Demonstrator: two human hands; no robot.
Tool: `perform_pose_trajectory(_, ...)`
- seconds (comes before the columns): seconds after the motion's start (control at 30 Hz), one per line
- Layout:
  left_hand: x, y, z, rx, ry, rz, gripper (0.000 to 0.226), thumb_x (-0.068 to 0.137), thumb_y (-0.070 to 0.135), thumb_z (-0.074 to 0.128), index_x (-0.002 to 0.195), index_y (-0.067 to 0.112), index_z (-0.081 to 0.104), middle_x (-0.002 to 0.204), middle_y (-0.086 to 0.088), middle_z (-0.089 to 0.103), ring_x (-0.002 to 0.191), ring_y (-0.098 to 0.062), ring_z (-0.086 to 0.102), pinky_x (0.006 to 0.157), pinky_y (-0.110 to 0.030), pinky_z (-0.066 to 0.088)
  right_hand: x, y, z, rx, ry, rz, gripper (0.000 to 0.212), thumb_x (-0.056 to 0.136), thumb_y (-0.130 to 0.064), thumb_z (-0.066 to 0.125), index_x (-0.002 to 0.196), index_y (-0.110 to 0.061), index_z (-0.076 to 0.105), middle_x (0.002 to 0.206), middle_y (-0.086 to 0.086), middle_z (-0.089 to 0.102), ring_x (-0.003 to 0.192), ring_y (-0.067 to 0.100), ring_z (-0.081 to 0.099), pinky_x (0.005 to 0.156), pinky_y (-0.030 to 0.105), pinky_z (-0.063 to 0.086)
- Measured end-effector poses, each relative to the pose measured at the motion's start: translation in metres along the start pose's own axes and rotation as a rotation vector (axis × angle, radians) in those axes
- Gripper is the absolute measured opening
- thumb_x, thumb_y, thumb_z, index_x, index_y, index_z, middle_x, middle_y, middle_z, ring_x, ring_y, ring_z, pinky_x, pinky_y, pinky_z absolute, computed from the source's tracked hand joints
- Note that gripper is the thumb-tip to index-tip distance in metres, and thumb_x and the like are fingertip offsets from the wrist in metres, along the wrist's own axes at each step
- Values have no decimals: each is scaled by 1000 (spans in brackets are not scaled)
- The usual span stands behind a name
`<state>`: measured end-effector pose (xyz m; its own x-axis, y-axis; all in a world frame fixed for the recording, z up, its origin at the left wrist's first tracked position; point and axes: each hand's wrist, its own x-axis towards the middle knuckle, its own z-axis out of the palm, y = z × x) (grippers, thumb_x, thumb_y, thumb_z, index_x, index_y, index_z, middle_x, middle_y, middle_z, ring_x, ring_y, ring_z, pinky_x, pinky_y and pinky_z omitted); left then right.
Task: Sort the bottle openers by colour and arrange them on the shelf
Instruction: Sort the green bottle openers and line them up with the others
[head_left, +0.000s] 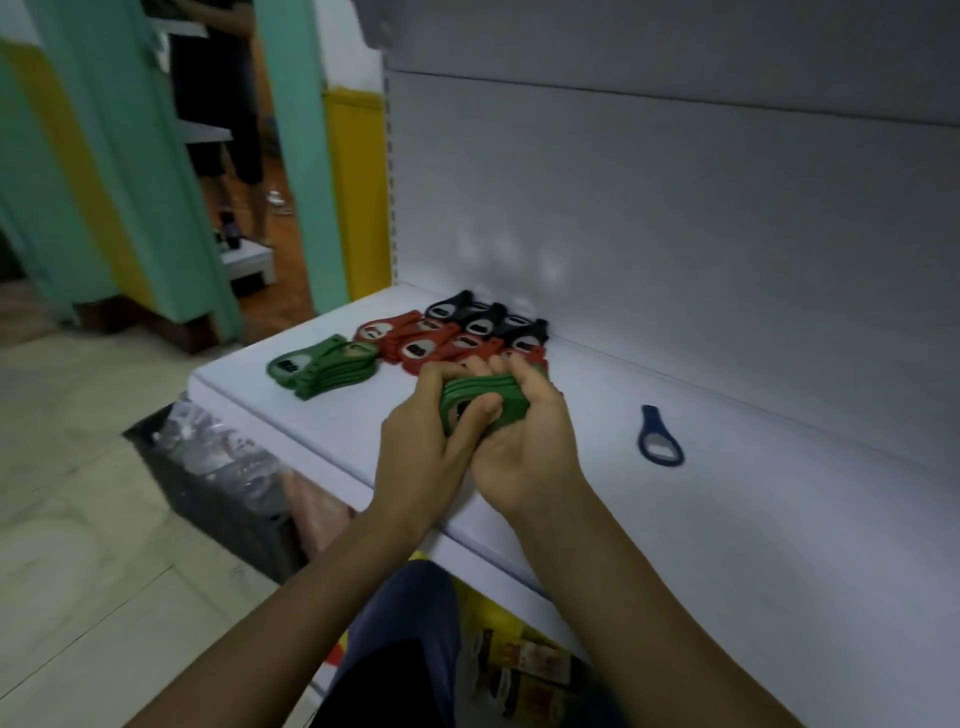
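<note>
On the white shelf both hands grip one stack of green bottle openers. My left hand holds its near end with the thumb on top; my right hand wraps its fingers over the far side. Left of them lies another pile of green openers. Behind are rows of red openers and, nearest the back wall, black openers. A single blue opener lies flat to the right, apart from the rest.
The shelf's back panel rises right behind the rows. A dark crate with plastic bags stands on the floor under the shelf's left end. A person's legs show in the background. Packaged goods sit on the lower shelf.
</note>
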<state>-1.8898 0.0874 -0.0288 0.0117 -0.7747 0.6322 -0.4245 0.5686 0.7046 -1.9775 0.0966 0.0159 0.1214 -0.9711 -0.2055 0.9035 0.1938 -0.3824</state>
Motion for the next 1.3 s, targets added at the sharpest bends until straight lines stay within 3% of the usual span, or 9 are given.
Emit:
perform_pose_trajectory(0.1, -2, -16, -25, 86, -2, -17, 27, 86, 52, 50, 98, 28, 49, 80, 16, 63, 73, -6, 63, 63, -29, 50, 12, 22, 5, -131, 6, 58, 28, 99, -23, 45, 74, -12, 55, 76, 3, 56, 69, 14, 58, 70, 25, 55)
perform_pose_trajectory(0.3, -10, -43, -53, 92, 66, -236, 36, 91, 51, 45, 101, 18, 56, 83, 2, 68, 74, -16, 65, 68, -42, 53, 43, 50, 11, -543, 50, 42, 23, 93, -33, 57, 95, -11, 64, 89, 5, 69, 82, 21, 65, 83, 34, 54)
perform_pose_trajectory(0.37, -6, -54, -62, 100, 42, -371, 40, 90, 53, 45, 102, 16, 57, 84, -4, 69, 76, -24, 65, 71, -46, 53, 50, 44, 2, -939, -3, -230, 20, 92, -27, 59, 108, -16, 61, 100, -2, 67, 98, 17, 62, 87, 26, 51)
perform_pose_trajectory(0.47, 3, -67, -75, 134, -53, -502, 44, 91, 53, 45, 103, 13, 59, 87, -9, 68, 80, -27, 63, 76, -46, 52, 59, 13, -13, -1816, -429, -717, 46, 85, -14, 66, 129, -16, 53, 123, -1, 57, 116, 14, 51, 98, 24, 41)
perform_pose_trajectory(0.6, 20, -73, -76, 226, -224, -505, 46, 92, 52, 43, 95, 9, 58, 80, -9, 63, 78, -27, 60, 68, -35, 46, 79, 8, 2, -2520, -798, -685, 49, 81, -33, 70, 126, -19, 56, 122, 0, 60, 113, 19, 50, 94, 32, 34)
perform_pose_trajectory(0.87, 22, -74, -67, 415, -266, -459, 50, 93, 57, 33, 90, 12, 53, 83, -7, 58, 80, -26, 56, 64, -35, 42, 102, 10, 28, -2622, -923, -364, 15, 86, -25, 66, 87, -21, 52, 80, -6, 53, 71, 10, 47, 58, 24, 31)
perform_pose_trajectory(1.07, 16, -78, -77, 578, -276, -351, 64, 78, 74, 28, 103, 19, 49, 102, -4, 48, 83, -26, 57, 69, -38, 49, 115, 15, 35, -2702, -922, -114, 11, 87, -23, 63, 87, -21, 52, 85, -3, 54, 73, 12, 49, 65, 29, 41)
perform_pose_trajectory(1.17, 12, -85, -88, 610, -294, -204, 68, 74, 68, 52, 123, 21, 49, 111, -1, 50, 84, -24, 59, 61, -29, 41, 124, 19, 41, -2816, -923, -198, 11, 89, -22, 60, 96, -15, 61, 89, 0, 56, 83, 17, 54, 76, 36, 48)
perform_pose_trajectory(1.3, 11, -91, -93, 641, -260, -191, 58, 77, 60, 59, 121, 23, 55, 108, 1, 54, 83, -24, 60, 57, -27, 40, 128, 19, 40, -2833, -918, -347, 28, 86, -28, 64, 113, -21, 62, 103, -3, 62, 100, 17, 56, 84, 30, 37)
